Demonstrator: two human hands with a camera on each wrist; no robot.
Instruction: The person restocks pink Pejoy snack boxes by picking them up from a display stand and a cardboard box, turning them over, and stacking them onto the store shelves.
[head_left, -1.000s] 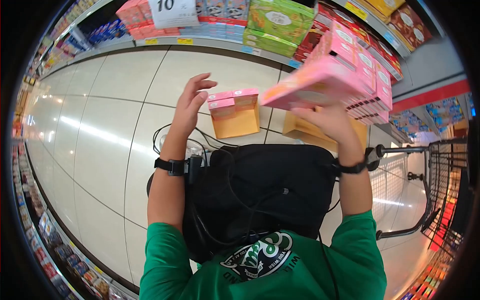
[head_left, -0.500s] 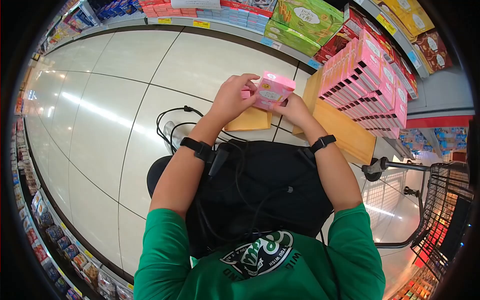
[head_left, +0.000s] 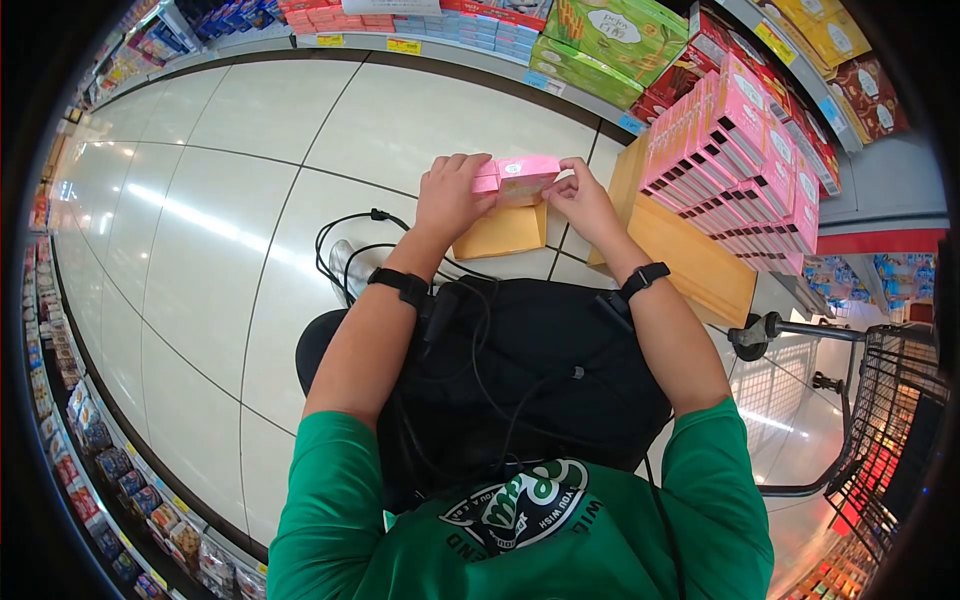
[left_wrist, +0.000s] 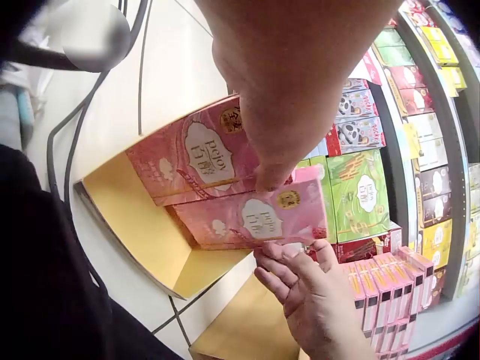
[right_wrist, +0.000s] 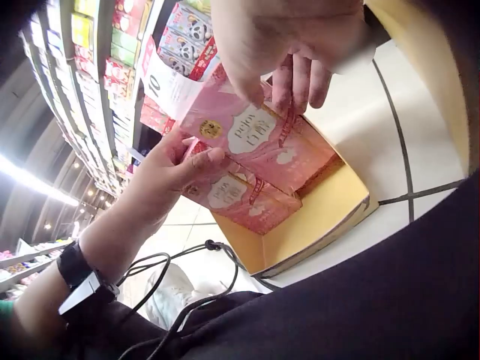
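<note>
- Step in hand, by my read: lining up the front pink box [right_wrist: 255,135] beside the neighbouring pink box [right_wrist: 229,193] at the open carton [head_left: 500,242].
- Front box: upright, upper middle of the head frame, at the carton's far end. Can't tell if its base is fully seated (hands cover part of it).
- Left hand [head_left: 452,200]: fingers curled over the neighbouring box's top edge, thumb on its face near the seam. Can't tell if it also bears on the front box.
- Right hand [head_left: 588,203]: narrow grip, thumb and fingertips at the front box's outer edge.
- Next move calls for, I'd say: steady neighbour, front box square to it, light press down, then release. Squeezing hard could dent the card or tip the pair.
- Supply: stacked pink boxes [head_left: 728,175], right of the head frame, by the second carton [head_left: 695,258].
</note>
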